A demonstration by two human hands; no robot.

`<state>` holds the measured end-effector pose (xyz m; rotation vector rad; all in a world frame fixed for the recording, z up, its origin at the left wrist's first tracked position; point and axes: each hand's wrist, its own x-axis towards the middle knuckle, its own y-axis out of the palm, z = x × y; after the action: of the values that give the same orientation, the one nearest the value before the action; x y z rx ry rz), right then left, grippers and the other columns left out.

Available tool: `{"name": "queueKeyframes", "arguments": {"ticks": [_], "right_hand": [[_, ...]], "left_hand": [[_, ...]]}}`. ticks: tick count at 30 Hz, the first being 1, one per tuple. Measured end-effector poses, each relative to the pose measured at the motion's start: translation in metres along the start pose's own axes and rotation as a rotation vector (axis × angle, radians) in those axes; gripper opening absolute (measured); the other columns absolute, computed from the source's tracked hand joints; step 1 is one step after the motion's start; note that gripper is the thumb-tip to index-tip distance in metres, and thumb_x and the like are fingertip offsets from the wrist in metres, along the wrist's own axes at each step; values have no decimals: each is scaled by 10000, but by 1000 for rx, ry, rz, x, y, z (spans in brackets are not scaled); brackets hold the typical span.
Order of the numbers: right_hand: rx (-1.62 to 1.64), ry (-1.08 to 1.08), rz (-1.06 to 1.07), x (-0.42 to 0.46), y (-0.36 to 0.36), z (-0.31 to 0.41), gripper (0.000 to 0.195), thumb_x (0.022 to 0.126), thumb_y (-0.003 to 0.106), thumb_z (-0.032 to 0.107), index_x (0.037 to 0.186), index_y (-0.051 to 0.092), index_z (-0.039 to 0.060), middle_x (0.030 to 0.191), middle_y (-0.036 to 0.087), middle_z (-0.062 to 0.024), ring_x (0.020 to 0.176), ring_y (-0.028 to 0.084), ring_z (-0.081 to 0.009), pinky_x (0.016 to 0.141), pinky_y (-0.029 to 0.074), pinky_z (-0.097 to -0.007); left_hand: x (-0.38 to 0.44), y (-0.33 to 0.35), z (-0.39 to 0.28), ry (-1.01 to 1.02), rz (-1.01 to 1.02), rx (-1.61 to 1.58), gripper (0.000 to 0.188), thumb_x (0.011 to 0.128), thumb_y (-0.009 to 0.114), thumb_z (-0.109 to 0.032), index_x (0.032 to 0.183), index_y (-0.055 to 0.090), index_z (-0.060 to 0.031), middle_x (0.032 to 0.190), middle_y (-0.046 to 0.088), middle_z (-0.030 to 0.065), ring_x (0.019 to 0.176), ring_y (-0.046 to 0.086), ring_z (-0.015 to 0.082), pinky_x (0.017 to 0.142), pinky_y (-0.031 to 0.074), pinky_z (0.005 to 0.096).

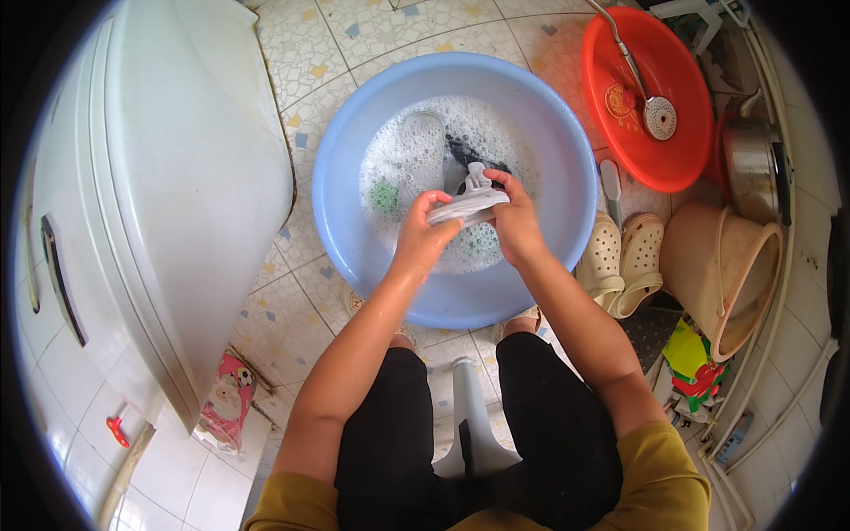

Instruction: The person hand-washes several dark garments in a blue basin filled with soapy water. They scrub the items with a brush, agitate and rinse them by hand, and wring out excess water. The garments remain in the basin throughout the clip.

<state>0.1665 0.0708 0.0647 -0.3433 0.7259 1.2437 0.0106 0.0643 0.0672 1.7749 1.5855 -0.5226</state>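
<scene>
Between both hands I hold a small wet cloth item (468, 204), pale grey and bunched up, over a large light-blue plastic basin (352, 245). My left hand (428, 229) pinches its left end with thumb and fingers. On the other end, the thumb and fingers of my right hand (516, 222) grip the fabric. Sudsy water (398, 156) fills the basin's bottom. A dark cloth (468, 151) partly shows in the foam just beyond my hands. Beside it a clear, rounded object (425, 123) lies half covered by suds; its kind I cannot tell.
To the right lean a red plastic basin (684, 156) with a shower head (660, 118) in it, a metal pot (750, 166) and a tipped beige bucket (690, 259). Cream clogs (601, 252) and a brush (609, 182) lie beside the blue basin. A white appliance (192, 166) stands left.
</scene>
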Motion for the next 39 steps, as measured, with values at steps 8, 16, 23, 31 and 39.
{"name": "queueKeyframes", "arguments": {"ticks": [8, 16, 23, 31, 39], "right_hand": [[-121, 76, 221, -26, 16, 2, 389, 806, 584, 42, 1187, 526, 95, 984, 598, -87, 881, 588, -192, 764, 472, -315], [-951, -432, 4, -3, -5, -18, 315, 777, 562, -5, 1083, 602, 60, 981, 633, -189, 874, 645, -320, 752, 505, -377], [71, 122, 174, -14, 7, -11, 361, 830, 541, -14, 1186, 514, 40, 1011, 632, -101, 886, 610, -176, 805, 479, -310], [-769, -270, -17, -8, 9, -13, 355, 762, 603, 16, 1104, 601, 115, 872, 643, -159, 749, 625, -326, 677, 494, -371], [-255, 16, 36, 3, -3, -30, 368, 774, 581, -56, 1121, 588, 66, 1012, 618, -104, 901, 609, -209, 791, 493, -318]], "left_hand": [[10, -5, 7, 7, -266, -249, 298, 867, 511, 11, 1162, 516, -30, 1122, 572, 112, 1032, 569, 188, 883, 476, 319], [0, -9, 13, -135, 13, -596, 271, 856, 492, 41, 1107, 521, -56, 1085, 575, 115, 1037, 570, 217, 895, 476, 337], [9, -12, 26, 114, -248, 368, 255, 855, 574, -34, 1108, 537, -42, 1020, 600, 70, 903, 587, 178, 755, 491, 314], [0, -2, 26, -119, -209, -470, 341, 904, 512, 5, 1235, 440, -27, 1159, 558, 120, 1066, 564, 208, 885, 481, 349], [-4, 8, 10, -21, -135, 61, 444, 801, 656, -47, 1180, 425, -61, 1070, 549, 107, 996, 525, 164, 844, 452, 310]]}}
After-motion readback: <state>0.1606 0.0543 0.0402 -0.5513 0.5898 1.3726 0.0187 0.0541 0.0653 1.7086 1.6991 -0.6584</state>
